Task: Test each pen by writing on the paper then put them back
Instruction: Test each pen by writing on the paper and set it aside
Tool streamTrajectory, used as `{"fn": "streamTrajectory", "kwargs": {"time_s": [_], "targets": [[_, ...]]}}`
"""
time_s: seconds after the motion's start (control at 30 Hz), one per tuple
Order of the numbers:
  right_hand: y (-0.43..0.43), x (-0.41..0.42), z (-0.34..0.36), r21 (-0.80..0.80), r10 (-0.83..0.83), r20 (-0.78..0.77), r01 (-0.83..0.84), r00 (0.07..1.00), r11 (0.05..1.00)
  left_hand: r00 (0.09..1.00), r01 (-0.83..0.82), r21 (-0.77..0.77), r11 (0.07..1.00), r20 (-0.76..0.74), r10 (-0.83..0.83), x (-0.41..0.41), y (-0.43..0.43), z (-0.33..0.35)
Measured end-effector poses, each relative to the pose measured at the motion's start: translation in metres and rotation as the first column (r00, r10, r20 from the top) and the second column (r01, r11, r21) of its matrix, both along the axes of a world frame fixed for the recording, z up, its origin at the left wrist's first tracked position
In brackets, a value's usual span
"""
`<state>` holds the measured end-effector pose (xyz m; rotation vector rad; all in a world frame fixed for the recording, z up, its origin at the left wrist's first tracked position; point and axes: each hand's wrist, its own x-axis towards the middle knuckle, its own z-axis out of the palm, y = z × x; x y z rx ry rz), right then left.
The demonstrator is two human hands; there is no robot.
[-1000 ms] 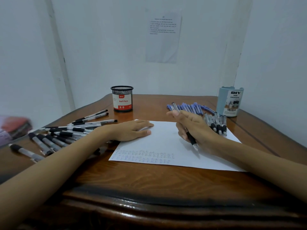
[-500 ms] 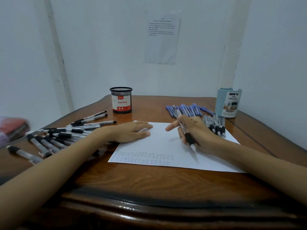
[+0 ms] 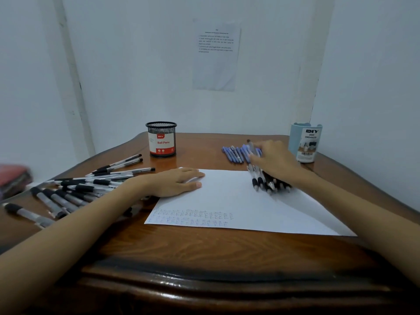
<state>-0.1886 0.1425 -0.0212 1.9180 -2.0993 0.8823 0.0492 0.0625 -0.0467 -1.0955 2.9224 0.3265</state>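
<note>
The left hand (image 3: 179, 181) is lying flat on the paper (image 3: 238, 201), fingers straight, pinning its far-left corner. The right hand (image 3: 276, 161) is gripping a pen (image 3: 250, 147), with the pen's top poking out past the curled fingers. Black-grip pens (image 3: 264, 184) are lying bunched under that wrist, and blue pens (image 3: 234, 152) are sitting just left of the fingertips.

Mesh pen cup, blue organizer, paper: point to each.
Mesh pen cup (image 3: 161, 143): head view, red label.
Blue organizer (image 3: 306, 142): head view, printed label.
Paper (image 3: 227, 192): head view, bare middle.
</note>
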Motion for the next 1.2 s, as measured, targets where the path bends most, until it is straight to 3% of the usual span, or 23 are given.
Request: {"fn": "streamTrajectory", "kwargs": {"time_s": [0.13,0.23,0.4,0.53,0.67,0.77,0.87,0.97,1.1,1.2], "targets": [[-0.014,-0.03,-0.004,0.095,-0.2,-0.235,0.227,0.951,0.969,1.0,0.005,-0.004,1.0,-0.006,-0.005,0.0,0.001,0.0],[-0.019,-0.034,-0.006,0.131,-0.227,-0.29,0.274,0.93,0.953,1.0,0.01,-0.008,1.0,-0.015,-0.011,-0.001,0.001,0.001],[-0.016,-0.026,0.0,0.012,-0.234,-0.38,0.257,0.895,0.966,0.997,0.0,-0.072,0.997,-0.074,-0.006,0.005,-0.001,0.01],[-0.017,0.009,0.007,0.003,-0.111,-0.323,0.118,0.94,0.993,0.992,-0.127,-0.181,0.975,-0.041,0.121,0.024,-0.009,0.027],[-0.033,0.066,0.009,0.085,0.115,-0.228,-0.098,0.967,0.992,0.969,-0.236,-0.203,0.95,-0.119,0.215,0.069,-0.014,0.04],[-0.054,0.112,0.007,0.206,0.31,-0.152,-0.277,0.938,0.939,0.939,-0.342,-0.205,0.917,-0.12,0.324,0.111,-0.015,0.039],[-0.077,0.146,0.002,0.389,0.475,-0.048,-0.422,0.879,0.819,0.91,-0.415,-0.163,0.895,-0.09,0.405,0.144,-0.013,0.029],[-0.089,0.158,0.0,0.459,0.531,0.065,-0.498,0.845,0.736,0.892,-0.447,-0.117,0.887,-0.129,0.433,0.162,-0.009,0.021],[-0.092,0.148,0.0,0.43,0.512,0.179,-0.535,0.84,0.728,0.882,-0.457,-0.081,0.886,-0.173,0.439,0.167,-0.008,0.017],[-0.083,0.13,0.002,0.335,0.485,0.333,-0.582,0.809,0.741,0.896,-0.438,-0.158,0.885,-0.162,0.414,0.162,-0.009,0.019]]}}
